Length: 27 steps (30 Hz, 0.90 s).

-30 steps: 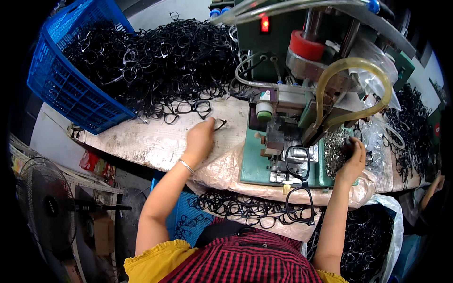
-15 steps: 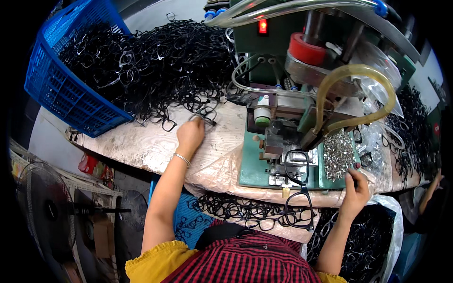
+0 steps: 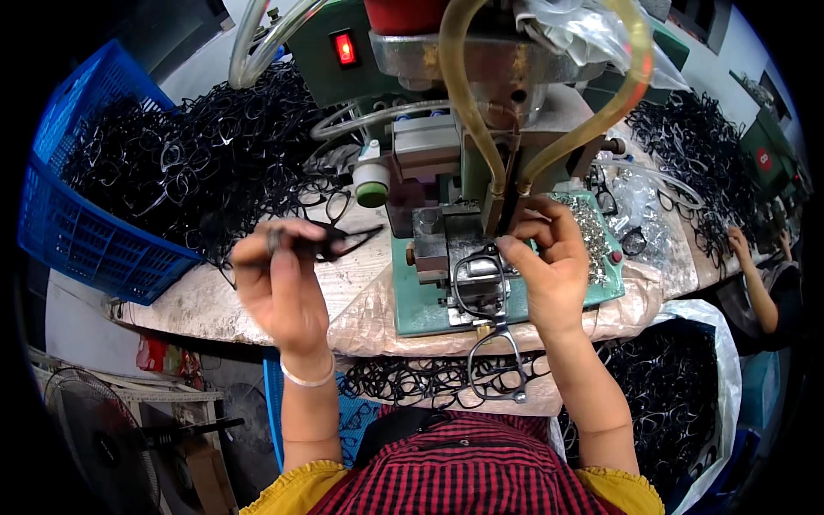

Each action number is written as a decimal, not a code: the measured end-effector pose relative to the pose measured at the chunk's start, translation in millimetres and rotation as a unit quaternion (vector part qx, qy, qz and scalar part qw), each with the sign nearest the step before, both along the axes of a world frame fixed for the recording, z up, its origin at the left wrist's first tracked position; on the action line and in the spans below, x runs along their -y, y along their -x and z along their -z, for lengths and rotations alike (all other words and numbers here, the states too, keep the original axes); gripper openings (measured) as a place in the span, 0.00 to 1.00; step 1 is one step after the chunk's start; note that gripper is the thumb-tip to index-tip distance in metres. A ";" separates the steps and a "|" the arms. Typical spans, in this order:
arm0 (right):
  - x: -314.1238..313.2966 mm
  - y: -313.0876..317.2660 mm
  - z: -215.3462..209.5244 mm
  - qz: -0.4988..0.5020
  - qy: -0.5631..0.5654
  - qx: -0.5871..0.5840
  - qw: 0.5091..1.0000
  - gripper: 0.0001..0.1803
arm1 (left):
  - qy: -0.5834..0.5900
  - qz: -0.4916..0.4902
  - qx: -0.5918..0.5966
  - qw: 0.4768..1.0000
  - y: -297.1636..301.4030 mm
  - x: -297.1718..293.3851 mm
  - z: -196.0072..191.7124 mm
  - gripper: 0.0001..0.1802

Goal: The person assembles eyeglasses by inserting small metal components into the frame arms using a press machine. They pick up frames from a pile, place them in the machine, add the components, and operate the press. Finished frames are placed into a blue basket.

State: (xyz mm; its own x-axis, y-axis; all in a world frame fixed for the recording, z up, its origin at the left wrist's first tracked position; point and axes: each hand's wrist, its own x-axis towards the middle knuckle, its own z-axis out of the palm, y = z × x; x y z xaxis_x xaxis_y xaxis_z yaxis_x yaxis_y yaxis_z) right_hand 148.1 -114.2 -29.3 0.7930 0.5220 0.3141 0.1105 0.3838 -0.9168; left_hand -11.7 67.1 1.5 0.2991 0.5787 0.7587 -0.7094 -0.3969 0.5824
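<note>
My left hand [image 3: 287, 279], slightly blurred, is raised over the left of the table with its fingers closed on a dark eyeglass frame [image 3: 354, 243]. Another black eyeglass frame [image 3: 470, 365] lies across the metal fixture [image 3: 463, 230] of a green bench press, one rim hanging past the press's front edge. At the upper end of that frame, under the press head [image 3: 502, 202], my right hand [image 3: 554, 266] is closed in a pinch. Whatever its fingertips hold is too small or hidden to name. Small silvery metal parts [image 3: 594, 236] fill the tray just behind this hand.
A blue plastic crate [image 3: 94, 245] and a big heap of black eyeglass frames [image 3: 232, 137] occupy the left. More frames lie along the near ledge [image 3: 412, 382] and in a lined bin [image 3: 661, 395]. A fan [image 3: 94, 438] stands lower left; another person's arm [image 3: 751, 279] shows far right.
My left hand has lifted an eyeglass frame off the table and brought it nearer. My right hand has moved left from the parts tray to the fixture. The view has shifted.
</note>
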 end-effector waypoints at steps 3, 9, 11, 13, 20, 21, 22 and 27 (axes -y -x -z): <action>-3.0 19.5 -21.2 -0.016 -0.023 -0.063 0.998 0.27 | -0.168 -0.018 -0.048 0.985 -19.3 33.4 -43.5 0.10; 19.6 26.5 -32.5 -0.046 0.028 0.050 0.997 0.27 | -0.362 -0.052 -0.237 0.900 0.3 33.0 -26.5 0.09; 27.1 -2.2 -10.9 -0.001 0.128 0.162 0.978 0.21 | -0.410 0.022 -0.166 0.897 -9.0 36.1 5.1 0.05; 40.2 -36.8 14.6 0.159 0.307 0.297 0.890 0.14 | -0.442 0.038 -0.193 0.875 -18.3 50.6 3.3 0.11; 71.7 -67.7 73.2 0.273 0.380 0.374 0.801 0.08 | -0.424 0.031 -0.148 0.893 -25.0 53.6 19.4 0.12; 68.6 -65.9 69.3 0.269 0.371 0.396 0.796 0.07 | -0.424 0.039 -0.141 0.894 -26.5 54.2 18.4 0.13; 60.1 -63.6 63.7 0.241 0.353 0.442 0.788 0.06 | -0.418 0.042 -0.134 0.898 -27.4 54.2 19.6 0.14; 38.0 -85.6 56.2 0.167 0.361 0.573 0.717 0.10 | -0.341 0.014 -0.173 0.924 -5.3 73.5 47.1 0.18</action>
